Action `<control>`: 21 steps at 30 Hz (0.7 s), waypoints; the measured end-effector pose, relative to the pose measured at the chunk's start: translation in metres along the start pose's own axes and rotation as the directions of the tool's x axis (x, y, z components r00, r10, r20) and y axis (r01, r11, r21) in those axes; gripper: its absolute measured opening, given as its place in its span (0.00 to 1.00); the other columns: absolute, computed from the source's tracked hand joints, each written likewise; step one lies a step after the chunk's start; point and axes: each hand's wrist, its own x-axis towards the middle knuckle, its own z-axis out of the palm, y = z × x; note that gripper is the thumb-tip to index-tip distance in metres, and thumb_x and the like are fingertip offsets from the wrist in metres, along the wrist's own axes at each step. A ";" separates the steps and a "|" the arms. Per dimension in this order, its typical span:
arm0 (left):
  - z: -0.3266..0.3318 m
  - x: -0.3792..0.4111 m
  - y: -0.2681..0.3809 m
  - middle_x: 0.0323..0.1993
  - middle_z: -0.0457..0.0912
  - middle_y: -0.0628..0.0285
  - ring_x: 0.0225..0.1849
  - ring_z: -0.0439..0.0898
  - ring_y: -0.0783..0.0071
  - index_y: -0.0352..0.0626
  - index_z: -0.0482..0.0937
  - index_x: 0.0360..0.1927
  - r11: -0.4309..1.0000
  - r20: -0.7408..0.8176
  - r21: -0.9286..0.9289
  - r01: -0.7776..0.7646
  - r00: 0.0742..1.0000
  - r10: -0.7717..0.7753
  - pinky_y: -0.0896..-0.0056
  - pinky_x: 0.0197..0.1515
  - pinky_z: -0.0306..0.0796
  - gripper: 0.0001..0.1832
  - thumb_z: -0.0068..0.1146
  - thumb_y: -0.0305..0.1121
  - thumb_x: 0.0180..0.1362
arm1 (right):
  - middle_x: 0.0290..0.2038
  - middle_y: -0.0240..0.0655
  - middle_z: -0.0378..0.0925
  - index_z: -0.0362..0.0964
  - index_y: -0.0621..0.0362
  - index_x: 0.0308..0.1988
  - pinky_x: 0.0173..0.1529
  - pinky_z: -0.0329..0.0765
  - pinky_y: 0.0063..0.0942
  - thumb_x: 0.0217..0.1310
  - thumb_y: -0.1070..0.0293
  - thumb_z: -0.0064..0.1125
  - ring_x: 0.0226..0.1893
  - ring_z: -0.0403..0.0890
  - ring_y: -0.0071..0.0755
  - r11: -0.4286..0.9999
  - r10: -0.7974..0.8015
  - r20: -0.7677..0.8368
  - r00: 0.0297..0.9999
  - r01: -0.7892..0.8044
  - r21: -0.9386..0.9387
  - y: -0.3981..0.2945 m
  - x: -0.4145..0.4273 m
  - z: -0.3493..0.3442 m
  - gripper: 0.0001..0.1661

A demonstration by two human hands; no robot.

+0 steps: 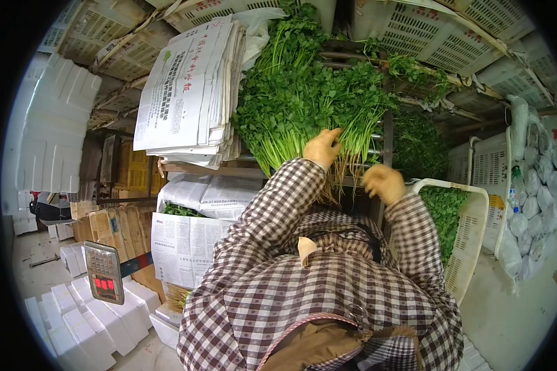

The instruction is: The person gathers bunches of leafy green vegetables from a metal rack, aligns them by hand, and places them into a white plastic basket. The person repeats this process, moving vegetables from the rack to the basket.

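Observation:
My left hand (324, 148) rests over the pale stems at the near edge of a large heap of coriander-like greens (301, 97). Its fingers bend around or onto the stems; the grip itself is hidden. Beside it, thin brown roots (346, 171) hang towards me over the edge of a rack. My right hand (384, 183), blurred, is just right of these roots with its fingers curled. Whether it holds anything is not clear. A thick stack of newspapers (185, 92) lies left of the greens.
Newspaper-covered greens (190, 246) sit below the stack on my left, near a scale display (104, 273) with lit red digits. At my right stands a white plastic crate (469, 236) with more greens. White foam boxes (93, 320) cover floor at lower left. Slatted crates (427, 37) line the back.

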 end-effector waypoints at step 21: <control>0.015 0.006 0.051 0.49 0.78 0.58 0.48 0.78 0.61 0.46 0.76 0.50 0.917 -0.128 0.011 -0.400 0.909 0.398 0.62 0.51 0.73 0.15 0.51 0.30 0.59 | 0.35 0.38 0.79 0.74 0.62 0.40 0.36 0.77 0.25 0.60 0.68 0.56 0.33 0.80 0.28 0.988 -0.049 0.368 0.929 -0.009 0.153 0.002 -0.031 -0.019 0.10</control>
